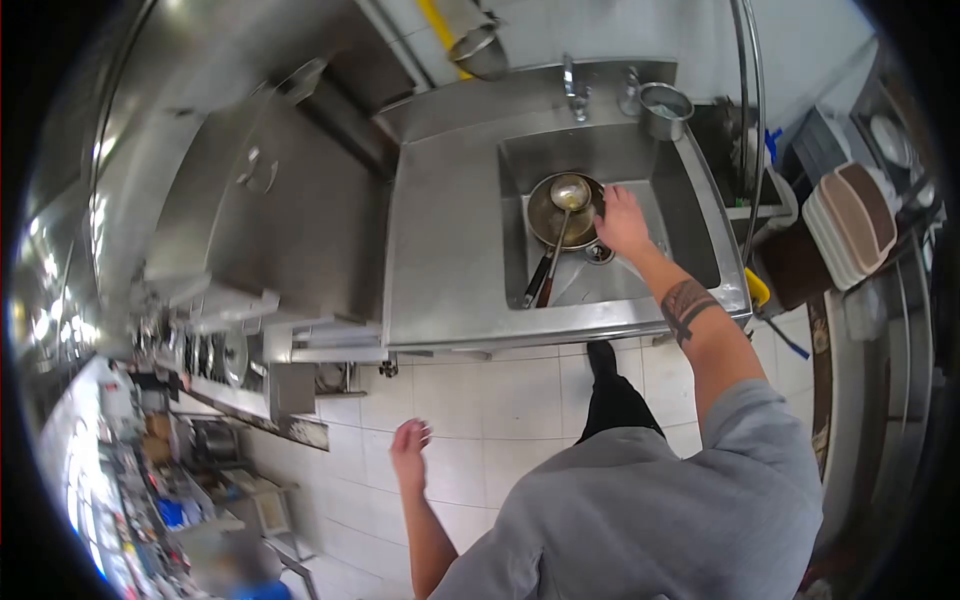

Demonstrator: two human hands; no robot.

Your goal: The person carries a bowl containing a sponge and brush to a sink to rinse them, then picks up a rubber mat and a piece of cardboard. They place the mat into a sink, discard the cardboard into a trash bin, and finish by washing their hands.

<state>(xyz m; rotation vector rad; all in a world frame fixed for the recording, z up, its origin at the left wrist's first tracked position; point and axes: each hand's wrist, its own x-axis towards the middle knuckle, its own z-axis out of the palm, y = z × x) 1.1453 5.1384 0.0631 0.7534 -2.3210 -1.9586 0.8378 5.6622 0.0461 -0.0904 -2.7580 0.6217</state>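
Observation:
A frying pan sits in the steel sink, its dark handle pointing to the sink's front left. Across the pan lies a ladle, bowl up at the far side, its handle running beside the pan's handle. My right hand reaches over the sink by the pan's right rim, fingers stretched out and holding nothing. Down at my side, away from the sink, my left hand hangs over the tiled floor with loosely bent fingers and nothing visible in it.
A faucet rises behind the sink, and a metal pot stands on its back right corner. A strainer hangs on the wall. Stacked plastic bins are at right. A steel cabinet stands left of the counter.

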